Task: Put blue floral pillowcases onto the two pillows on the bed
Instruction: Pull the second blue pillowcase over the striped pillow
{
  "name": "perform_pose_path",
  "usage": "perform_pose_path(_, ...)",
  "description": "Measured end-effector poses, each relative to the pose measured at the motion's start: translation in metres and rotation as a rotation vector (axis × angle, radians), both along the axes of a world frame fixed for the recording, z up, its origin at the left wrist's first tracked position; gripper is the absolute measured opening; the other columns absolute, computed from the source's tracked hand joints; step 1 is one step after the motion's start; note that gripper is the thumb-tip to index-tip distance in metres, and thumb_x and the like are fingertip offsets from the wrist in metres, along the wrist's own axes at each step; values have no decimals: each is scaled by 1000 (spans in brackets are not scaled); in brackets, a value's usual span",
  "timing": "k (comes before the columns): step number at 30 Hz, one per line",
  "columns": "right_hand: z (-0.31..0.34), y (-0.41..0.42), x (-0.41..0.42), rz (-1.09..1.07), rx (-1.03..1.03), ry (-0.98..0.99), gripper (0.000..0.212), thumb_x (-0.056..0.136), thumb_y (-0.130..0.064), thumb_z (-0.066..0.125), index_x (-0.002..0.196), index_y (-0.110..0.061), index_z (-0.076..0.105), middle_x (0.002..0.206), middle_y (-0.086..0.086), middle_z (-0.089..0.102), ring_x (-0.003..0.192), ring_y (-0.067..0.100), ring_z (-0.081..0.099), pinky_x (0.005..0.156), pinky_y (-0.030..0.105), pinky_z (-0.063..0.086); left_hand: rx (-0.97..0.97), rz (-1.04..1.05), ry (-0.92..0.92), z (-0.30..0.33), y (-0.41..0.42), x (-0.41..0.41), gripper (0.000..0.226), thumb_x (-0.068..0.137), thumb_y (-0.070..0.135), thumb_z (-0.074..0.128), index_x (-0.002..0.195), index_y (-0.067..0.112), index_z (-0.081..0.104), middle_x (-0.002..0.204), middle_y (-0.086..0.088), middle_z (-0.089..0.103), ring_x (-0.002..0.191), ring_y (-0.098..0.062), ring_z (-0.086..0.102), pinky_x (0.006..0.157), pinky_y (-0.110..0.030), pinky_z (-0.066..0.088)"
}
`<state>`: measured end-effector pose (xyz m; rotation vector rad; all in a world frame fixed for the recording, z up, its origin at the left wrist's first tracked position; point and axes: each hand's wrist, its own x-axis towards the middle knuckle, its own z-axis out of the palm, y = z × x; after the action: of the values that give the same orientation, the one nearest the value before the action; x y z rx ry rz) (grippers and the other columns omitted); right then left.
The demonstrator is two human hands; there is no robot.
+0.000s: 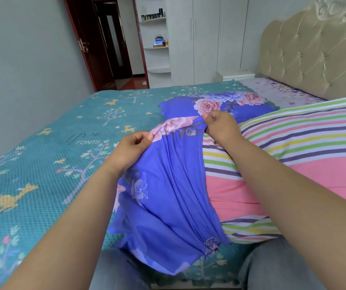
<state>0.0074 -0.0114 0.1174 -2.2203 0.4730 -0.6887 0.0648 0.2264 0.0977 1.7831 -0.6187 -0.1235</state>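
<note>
I have the loose pillowcase [163, 197] up off the bed, its blue flowered cloth hanging in folds from my two hands down toward my knees. My left hand [130, 149] pinches its upper edge at the left, and my right hand [220, 126] pinches the same edge further along, so the edge is stretched between them. Just beside it on the right lies the striped pillow [293, 147], pink with coloured bands, still bare. Behind my right hand rests another pillow [220, 105] that already wears its blue flowered cover, so I judge one is done and the second is in hand. Next I need to find the open mouth of the cloth, spread it wide, and draw it over the near end of the striped pillow. All this sits on the teal bedspread [52, 143], with the padded headboard [314, 49] at right.
</note>
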Motion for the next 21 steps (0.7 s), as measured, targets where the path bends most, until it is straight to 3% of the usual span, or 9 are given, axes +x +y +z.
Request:
perform_pose_path(3,-1,-6,-2,-50,162,-153,41,98,-31,46,64,-10,48,71,22,60,65,28,56,64,32,47,69,-61,-22,5,-2,0,8,91,15,60,98,15,64,81,5,64,66,1,56,65,-12,48)
perform_pose_path(5,-1,-10,-2,-102,223,-205,42,98,-31,47,59,-15,42,59,12,51,54,15,50,57,27,40,152,-83,-41,8,0,4,7,87,11,65,92,14,62,76,6,61,64,0,53,65,-14,46)
perform_pose_path(8,9,-14,-2,-157,391,-289,43,97,-31,49,57,-16,48,51,1,52,46,11,48,56,23,42,355,-56,-191,15,-2,7,18,86,12,66,73,16,56,58,13,50,54,-3,41,57,-18,36)
perform_pose_path(11,25,-12,-8,-42,507,-318,35,97,-27,51,63,-16,52,39,-6,54,32,4,48,47,20,43,449,31,-294,13,2,8,31,89,16,62,62,18,48,56,6,41,53,-9,34,54,-24,30)
perform_pose_path(14,26,-6,-13,119,256,-150,22,96,-39,47,90,-20,56,63,-3,67,55,7,63,63,28,51,293,110,-245,5,18,12,33,91,16,59,60,17,51,50,9,44,46,-2,33,49,-18,29)
perform_pose_path(16,17,1,-18,123,13,8,41,90,-58,44,114,-25,50,81,-4,66,77,17,64,76,32,49,216,179,-211,3,28,14,30,92,14,58,62,14,57,42,13,47,40,0,35,46,-12,29)
perform_pose_path(18,12,11,-24,152,-143,85,59,86,-66,42,128,-25,37,73,-9,61,79,20,60,74,32,45,212,245,-250,7,31,16,30,92,14,58,62,14,58,40,16,48,38,1,38,44,-9,28)
perform_pose_path(21,13,21,-36,234,-208,112,62,83,-70,42,130,-30,32,62,-12,53,70,14,58,63,30,40,225,295,-331,19,25,24,31,89,15,60,59,21,56,49,12,54,45,0,43,51,-14,33)
